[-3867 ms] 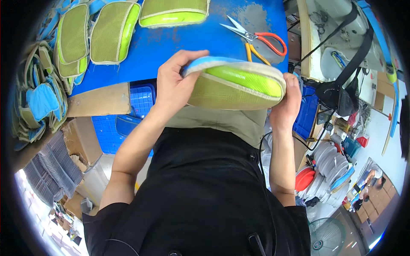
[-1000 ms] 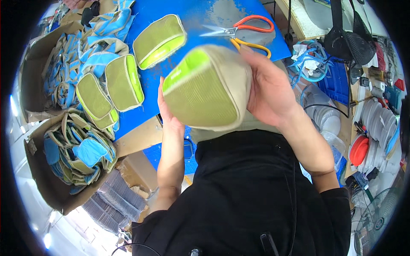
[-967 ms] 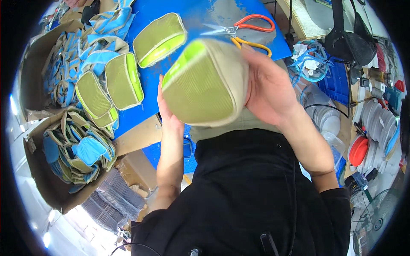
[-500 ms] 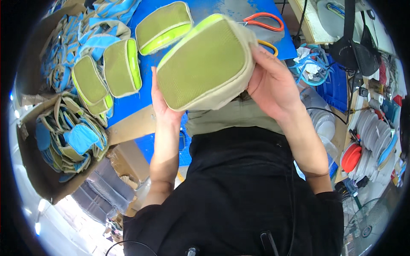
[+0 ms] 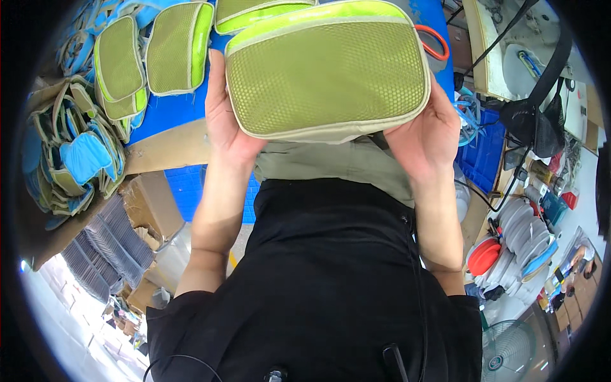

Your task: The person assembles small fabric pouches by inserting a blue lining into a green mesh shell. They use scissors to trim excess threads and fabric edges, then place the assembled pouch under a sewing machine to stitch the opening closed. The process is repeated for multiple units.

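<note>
Between my two hands is a rectangular zip-style pouch [image 5: 328, 76] with an olive mesh front, a lime-green band along its far edge and beige piping. My left hand [image 5: 230, 121] grips its left end, thumb side up along the edge. At the opposite end, my right hand [image 5: 426, 137] is closed round the corner, its fingertips partly hidden behind the pouch. The mesh face points up and lies almost level. Beyond its right end shows the red handle of a pair of scissors [image 5: 435, 42].
Similar green mesh pieces [image 5: 178, 48] lie on the blue table [image 5: 172, 124] at the left. A cardboard box [image 5: 48, 245] beside them holds several blue and green fabric pieces [image 5: 86, 159]. On the right are stacked white and red discs [image 5: 509, 245], a blue crate [image 5: 480, 153] and a fan [image 5: 507, 350].
The pouch has turned from a slant to nearly level and now shows its face squarely. Both hands have stayed on its ends. The whole view has shifted slightly.
</note>
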Motion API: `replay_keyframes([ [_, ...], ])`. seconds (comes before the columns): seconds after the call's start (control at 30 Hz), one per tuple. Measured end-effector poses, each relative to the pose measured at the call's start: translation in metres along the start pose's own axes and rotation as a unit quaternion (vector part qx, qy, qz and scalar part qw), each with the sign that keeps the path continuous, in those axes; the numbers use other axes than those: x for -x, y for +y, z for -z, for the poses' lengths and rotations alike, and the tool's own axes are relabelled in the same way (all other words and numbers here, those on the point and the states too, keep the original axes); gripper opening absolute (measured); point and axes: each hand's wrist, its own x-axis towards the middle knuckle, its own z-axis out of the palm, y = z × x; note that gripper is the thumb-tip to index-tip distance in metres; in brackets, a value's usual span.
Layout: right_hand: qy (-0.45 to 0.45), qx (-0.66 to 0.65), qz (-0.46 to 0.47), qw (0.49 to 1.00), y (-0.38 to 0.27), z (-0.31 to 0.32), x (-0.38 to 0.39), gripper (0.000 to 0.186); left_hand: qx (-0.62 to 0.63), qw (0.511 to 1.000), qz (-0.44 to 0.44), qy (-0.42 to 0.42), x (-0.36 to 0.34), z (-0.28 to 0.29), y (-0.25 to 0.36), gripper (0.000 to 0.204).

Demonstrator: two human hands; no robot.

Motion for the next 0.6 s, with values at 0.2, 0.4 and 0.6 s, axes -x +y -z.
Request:
replay_keyframes([
  [0.2, -0.013, -0.007, 0.007, 1.000, 0.000, -0.001, -0.001, 0.045, -0.004, 0.999, -0.022, -0.034, 0.000, 0.001, -0.002, 0.068],
  [0.4, -0.030, 0.075, 0.120, 0.989, 0.024, 0.000, -0.011, 0.037, -0.112, 0.990, -0.080, 0.017, 0.009, -0.023, -0.055, 0.062],
  [0.6, -0.031, 0.099, 0.089, 0.991, 0.039, -0.016, 0.000, 0.047, -0.328, 0.929, -0.169, 0.036, 0.002, -0.013, -0.076, 0.042],
])
